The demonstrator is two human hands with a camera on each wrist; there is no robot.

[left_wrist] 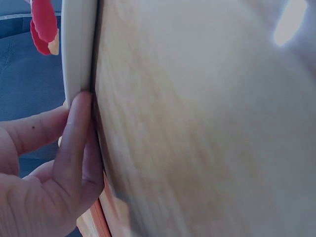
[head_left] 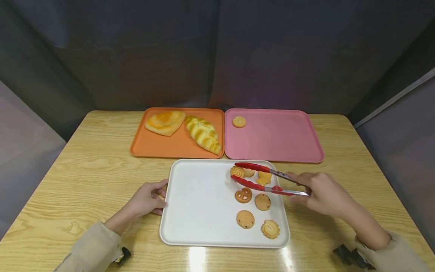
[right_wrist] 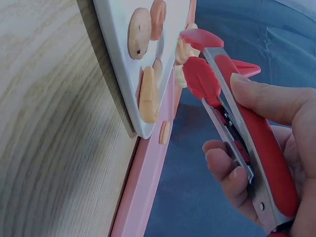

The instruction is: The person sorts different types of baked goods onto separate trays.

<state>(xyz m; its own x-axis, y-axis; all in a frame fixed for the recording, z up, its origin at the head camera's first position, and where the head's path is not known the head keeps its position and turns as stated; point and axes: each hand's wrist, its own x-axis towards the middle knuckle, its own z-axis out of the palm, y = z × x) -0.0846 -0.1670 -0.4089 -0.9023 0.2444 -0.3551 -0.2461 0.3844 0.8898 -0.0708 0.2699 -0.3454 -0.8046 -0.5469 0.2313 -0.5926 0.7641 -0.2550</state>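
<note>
My left hand (head_left: 149, 198) grips the left rim of the white tray (head_left: 193, 204), thumb against its outer side in the left wrist view. My right hand (head_left: 317, 192) holds red-tipped metal tongs (head_left: 289, 176) over the tray's far right corner. Between the tongs' tips is a swirl cookie (head_left: 237, 172), apparently pinched; the left wrist view shows a bit of tan beside the red tips. Beneath the tongs lie a yellow shaped cookie (head_left: 263, 178) and a partly hidden round one (head_left: 249, 172). Closer to me are a pretzel (head_left: 243, 195), two round speckled cookies (head_left: 263, 202) and a fluted cookie (head_left: 270, 229).
Behind the white tray, an orange tray (head_left: 163, 149) carries a folded pastry (head_left: 165, 122) and a braided bread (head_left: 203, 135). Beside it, a pink tray (head_left: 275, 136) bears one round cookie (head_left: 239, 122) near its left corner. All stand on a wooden table (head_left: 98, 162) before dark curtains.
</note>
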